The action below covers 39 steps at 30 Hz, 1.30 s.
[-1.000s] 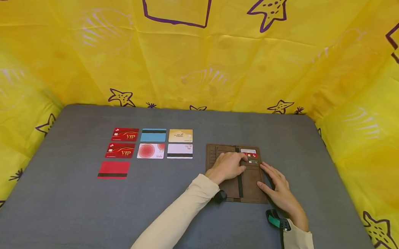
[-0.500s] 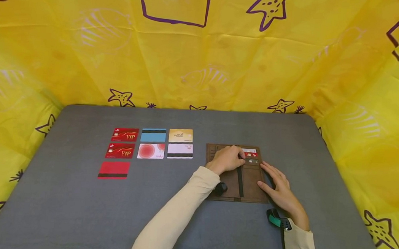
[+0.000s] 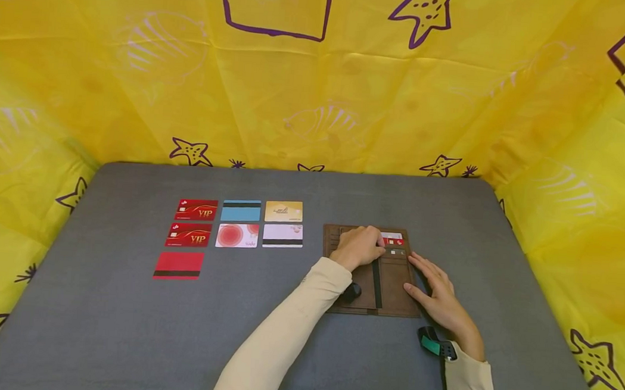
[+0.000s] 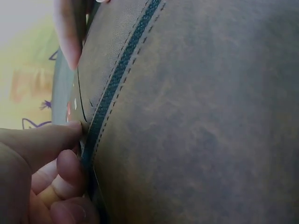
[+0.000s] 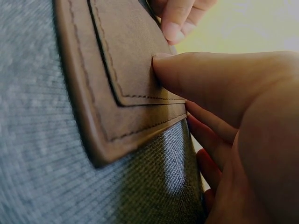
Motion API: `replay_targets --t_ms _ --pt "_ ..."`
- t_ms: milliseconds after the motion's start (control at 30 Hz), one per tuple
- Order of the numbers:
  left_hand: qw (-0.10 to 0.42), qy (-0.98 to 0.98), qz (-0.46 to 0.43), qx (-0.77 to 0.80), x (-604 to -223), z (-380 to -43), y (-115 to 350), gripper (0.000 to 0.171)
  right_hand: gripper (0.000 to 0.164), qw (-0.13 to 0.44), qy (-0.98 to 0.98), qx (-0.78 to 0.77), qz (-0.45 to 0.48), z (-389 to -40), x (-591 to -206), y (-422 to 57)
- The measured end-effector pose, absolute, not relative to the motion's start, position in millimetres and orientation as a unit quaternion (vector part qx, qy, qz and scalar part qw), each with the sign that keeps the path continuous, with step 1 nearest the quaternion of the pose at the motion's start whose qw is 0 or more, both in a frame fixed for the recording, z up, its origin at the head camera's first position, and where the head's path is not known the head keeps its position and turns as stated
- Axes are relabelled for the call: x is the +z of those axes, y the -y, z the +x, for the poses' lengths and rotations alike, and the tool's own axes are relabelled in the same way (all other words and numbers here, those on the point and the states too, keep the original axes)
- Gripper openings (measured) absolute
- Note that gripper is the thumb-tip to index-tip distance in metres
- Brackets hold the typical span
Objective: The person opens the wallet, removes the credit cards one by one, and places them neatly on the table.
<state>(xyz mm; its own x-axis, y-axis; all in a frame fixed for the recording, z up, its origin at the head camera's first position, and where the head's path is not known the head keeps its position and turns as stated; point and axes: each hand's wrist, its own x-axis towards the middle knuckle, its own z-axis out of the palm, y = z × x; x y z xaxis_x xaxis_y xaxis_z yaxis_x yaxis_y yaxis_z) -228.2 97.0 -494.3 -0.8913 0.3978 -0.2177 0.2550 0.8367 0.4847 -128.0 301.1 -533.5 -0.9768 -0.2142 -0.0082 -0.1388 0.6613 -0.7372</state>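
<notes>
A brown wallet [image 3: 400, 296] lies spread open on the grey table, its dark band [image 3: 376, 279] running down the middle. My left hand [image 3: 360, 247] reaches over it with curled fingers. Its thumb and forefinger pinch at the left end of a red card [image 3: 394, 242] in the upper right slots; that end is hidden. Pale card edges [image 3: 394, 236] show above the red card. Along the wallet's right edge rests my right hand [image 3: 440, 298], fingers fairly straight. In the right wrist view its thumb [image 5: 205, 74] presses on the brown leather [image 5: 133, 60].
To the left, several cards lie in rows: two red VIP cards [image 3: 196, 210], a blue card [image 3: 241, 211], a gold card [image 3: 284, 212], a pink-circle card [image 3: 237, 236], a white striped card [image 3: 282, 236] and a red striped card [image 3: 178, 265]. Yellow cloth [image 3: 318, 100] encloses the table.
My left hand has shifted slightly up the wallet, and its forefinger has drawn back and curled at the red card's left end. My right hand stays at the wallet's edge.
</notes>
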Motion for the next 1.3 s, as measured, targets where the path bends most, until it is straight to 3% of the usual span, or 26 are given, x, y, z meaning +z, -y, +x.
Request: replay_targets --t_ms 767,1133,1300 --pt "0.192 -0.946 0.162 0.204 -488.3 -235.9 -104.1 0.008 0.06 0.041 -0.91 -0.401 -0.094 -127.8 -533.7 -301.2" --pt "0.199 -0.94 0.15 0.235 -488.0 -243.9 -99.3 0.018 0.06 0.044 -0.911 -0.398 -0.095 -129.5 -535.9 -301.7" --pt "0.225 -0.915 0.17 0.288 -490.5 -249.2 -90.1 0.013 0.061 0.052 -0.911 -0.398 -0.093 -129.8 -535.2 -302.1"
